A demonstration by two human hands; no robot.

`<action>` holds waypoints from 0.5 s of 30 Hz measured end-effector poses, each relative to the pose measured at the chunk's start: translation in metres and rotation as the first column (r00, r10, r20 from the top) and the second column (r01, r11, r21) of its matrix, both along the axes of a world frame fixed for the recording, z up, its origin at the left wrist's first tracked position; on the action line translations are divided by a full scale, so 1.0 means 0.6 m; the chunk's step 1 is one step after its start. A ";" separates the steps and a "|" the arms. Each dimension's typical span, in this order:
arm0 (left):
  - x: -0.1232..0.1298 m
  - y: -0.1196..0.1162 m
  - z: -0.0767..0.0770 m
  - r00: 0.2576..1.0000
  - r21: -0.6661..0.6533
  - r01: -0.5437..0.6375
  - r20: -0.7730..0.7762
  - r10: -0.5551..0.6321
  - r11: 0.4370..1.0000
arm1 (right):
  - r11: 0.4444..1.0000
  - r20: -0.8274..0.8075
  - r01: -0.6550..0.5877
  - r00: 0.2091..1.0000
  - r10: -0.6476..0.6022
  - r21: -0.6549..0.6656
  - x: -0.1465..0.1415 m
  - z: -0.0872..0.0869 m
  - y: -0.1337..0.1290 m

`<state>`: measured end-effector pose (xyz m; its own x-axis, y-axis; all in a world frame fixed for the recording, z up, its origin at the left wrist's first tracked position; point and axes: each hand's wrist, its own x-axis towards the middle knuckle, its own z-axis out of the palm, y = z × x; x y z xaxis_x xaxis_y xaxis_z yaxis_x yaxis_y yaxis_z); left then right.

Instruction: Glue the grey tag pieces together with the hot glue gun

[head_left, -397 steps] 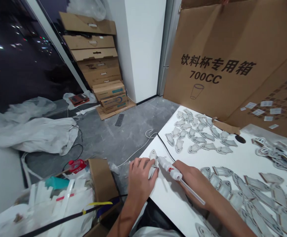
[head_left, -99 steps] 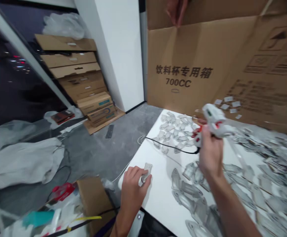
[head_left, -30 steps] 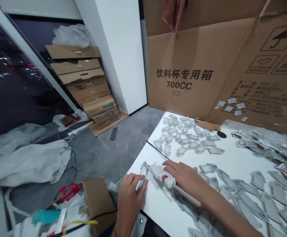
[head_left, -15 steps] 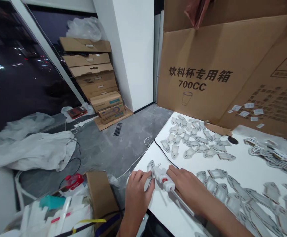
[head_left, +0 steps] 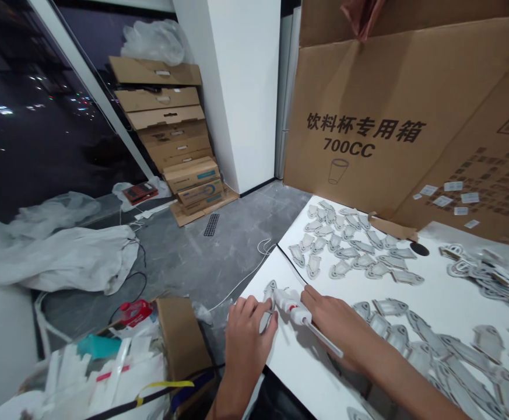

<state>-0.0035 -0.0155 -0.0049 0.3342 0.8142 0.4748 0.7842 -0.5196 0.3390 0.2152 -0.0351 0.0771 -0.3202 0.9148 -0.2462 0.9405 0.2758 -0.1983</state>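
Observation:
A white glue gun point(head_left: 297, 311) with a glue stick out of its back end is held in my right hand point(head_left: 330, 318), fingers wrapped round its handle. Its nozzle points at a small grey fish-shaped piece point(head_left: 271, 288) near the table's left edge. My left hand point(head_left: 249, 326) pinches that piece between thumb and fingers, which hide its lower part. Rows of similar grey-white pieces point(head_left: 362, 248) lie farther back on the white table point(head_left: 258, 280), and more pieces point(head_left: 455, 356) spread to the right of my right forearm.
A large cardboard box point(head_left: 359, 87) stands behind the table. At the lower left, an open carton point(head_left: 184, 332) holds white scraps and a red bottle. A black cable point(head_left: 290, 261) crosses the table edge. Flattened boxes point(head_left: 162, 99) lean by the window. Bundled parts point(head_left: 477, 268) lie at right.
The view has shifted slightly, so the scene sits a little differently in frame. Both hands keep nearly the same hold, with the glue gun's nozzle still by the piece.

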 end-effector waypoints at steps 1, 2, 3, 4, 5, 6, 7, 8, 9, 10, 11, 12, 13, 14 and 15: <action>0.000 0.000 -0.001 1.000 -0.008 -0.005 0.001 0.005 1.000 | 1.000 -0.009 0.002 1.000 -0.002 0.013 0.001 -0.003 -0.002; 0.001 -0.001 -0.001 1.000 -0.017 -0.012 0.004 0.012 1.000 | 1.000 -0.016 0.004 1.000 -0.003 0.024 0.002 -0.006 -0.004; 0.001 -0.001 -0.003 1.000 -0.027 -0.019 0.009 0.019 0.999 | 0.999 -0.020 0.008 1.000 -0.007 0.033 0.002 -0.008 -0.007; 0.002 -0.002 -0.004 1.000 -0.037 -0.026 0.015 0.027 0.999 | 0.999 -0.020 0.017 1.000 -0.016 0.040 0.001 -0.010 -0.010; 0.003 -0.002 -0.005 0.999 -0.045 -0.033 0.020 0.034 0.998 | 0.999 -0.018 0.029 0.999 -0.028 0.045 -0.001 -0.011 -0.012; 0.003 -0.002 -0.006 0.999 -0.050 -0.037 0.024 0.038 0.998 | 0.998 -0.016 0.041 0.999 -0.040 0.048 -0.003 -0.011 -0.014; 0.004 -0.003 -0.007 0.999 -0.055 -0.038 0.028 0.040 0.998 | 0.997 -0.016 0.053 0.998 -0.053 0.048 -0.005 -0.011 -0.017; 0.005 -0.003 -0.008 0.999 -0.058 -0.040 0.032 0.042 0.997 | 0.997 -0.014 0.066 0.998 -0.066 0.041 -0.006 -0.008 -0.018; 0.006 -0.003 -0.008 0.998 -0.061 -0.043 0.036 0.045 0.997 | 0.997 -0.011 0.076 0.997 -0.076 0.028 -0.008 -0.005 -0.019; 0.007 -0.004 -0.008 0.998 -0.065 -0.047 0.039 0.050 0.997 | 0.997 -0.013 0.081 0.997 -0.081 0.007 -0.009 0.000 -0.019; 0.008 -0.004 -0.008 0.998 -0.067 -0.051 0.041 0.054 0.996 | 0.996 -0.023 0.083 0.996 -0.083 -0.015 -0.010 0.007 -0.018; 0.008 -0.004 -0.007 0.998 -0.069 -0.054 0.039 0.057 0.996 | 0.996 -0.042 0.086 0.995 -0.087 -0.036 -0.012 0.015 -0.014; 0.009 -0.004 -0.006 0.998 -0.070 -0.057 0.036 0.060 0.996 | 0.994 -0.064 0.092 0.993 -0.096 -0.055 -0.014 0.025 -0.008; 0.009 -0.005 -0.005 0.998 -0.067 -0.059 0.033 0.061 0.996 | 0.992 -0.077 0.106 0.991 -0.112 -0.070 -0.017 0.035 0.001; 0.009 -0.005 -0.004 0.998 -0.063 -0.058 0.031 0.060 0.996 | 0.988 -0.077 0.130 0.988 -0.136 -0.081 -0.020 0.046 0.011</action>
<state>0.0021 -0.0183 -0.0073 0.2699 0.8603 0.4326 0.8008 -0.4500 0.3952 0.2030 -0.0283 0.1050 -0.2189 0.9303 -0.2943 0.9474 0.1304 -0.2922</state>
